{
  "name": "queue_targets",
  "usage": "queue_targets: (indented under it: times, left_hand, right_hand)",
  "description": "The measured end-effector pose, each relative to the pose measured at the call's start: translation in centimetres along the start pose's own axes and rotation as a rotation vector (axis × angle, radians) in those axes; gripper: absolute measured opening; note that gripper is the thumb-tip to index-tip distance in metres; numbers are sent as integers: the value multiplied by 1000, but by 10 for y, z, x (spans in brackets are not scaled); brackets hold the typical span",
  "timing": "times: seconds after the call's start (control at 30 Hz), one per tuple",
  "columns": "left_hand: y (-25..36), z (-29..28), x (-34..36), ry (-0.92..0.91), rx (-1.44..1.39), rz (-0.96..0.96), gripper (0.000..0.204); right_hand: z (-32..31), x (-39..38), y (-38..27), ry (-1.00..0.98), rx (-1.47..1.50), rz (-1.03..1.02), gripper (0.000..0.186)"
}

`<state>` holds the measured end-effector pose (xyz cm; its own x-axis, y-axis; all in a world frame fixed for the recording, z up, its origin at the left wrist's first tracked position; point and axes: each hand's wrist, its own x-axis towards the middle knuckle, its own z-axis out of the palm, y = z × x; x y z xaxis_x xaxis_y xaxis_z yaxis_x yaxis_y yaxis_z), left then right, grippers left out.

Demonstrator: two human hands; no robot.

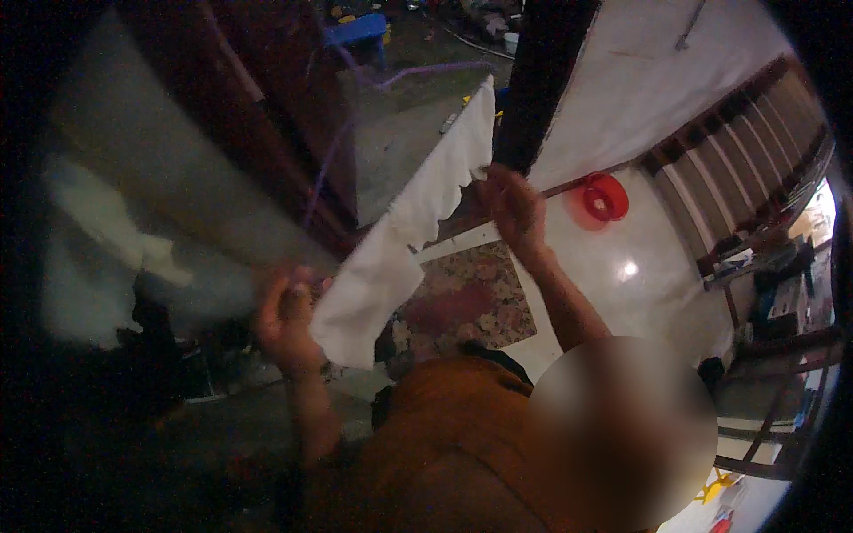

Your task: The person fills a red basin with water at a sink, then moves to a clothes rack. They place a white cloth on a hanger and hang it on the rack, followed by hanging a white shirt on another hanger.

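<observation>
A white cloth [388, 258] is spread at a slant between my two hands, its upper edge fairly straight and its lower edge uneven. At its lower left end, my left hand [289, 320] has curled fingers pinching the corner. Farther away and to the right, my right hand [518, 213] grips the cloth's edge near the upper end; its fingertips are dim and partly hidden. Below the cloth lies a patterned doormat [471, 298] with a reddish middle, partly covered by the cloth.
An open doorway with a dark wooden door [311, 115] stands ahead. A purple hose or cord [426, 69] runs past it. Beyond is a blue stool-like object [355, 29]. To the right are a red basin [604, 197] on the pale floor and a striped bench [737, 160].
</observation>
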<state>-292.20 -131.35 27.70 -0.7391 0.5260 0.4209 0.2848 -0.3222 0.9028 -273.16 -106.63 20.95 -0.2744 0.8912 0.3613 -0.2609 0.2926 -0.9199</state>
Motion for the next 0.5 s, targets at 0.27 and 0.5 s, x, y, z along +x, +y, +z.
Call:
queue_targets:
  times: [0.27,0.5]
  left_hand:
    - [-2,-48,32,-32,1,45,24]
    - [39,-29,50,-9,77,0,32]
  right_hand:
    - [-44,98,35,-85,-403,-98,40]
    - [-44,67,132,-328,162,420,56]
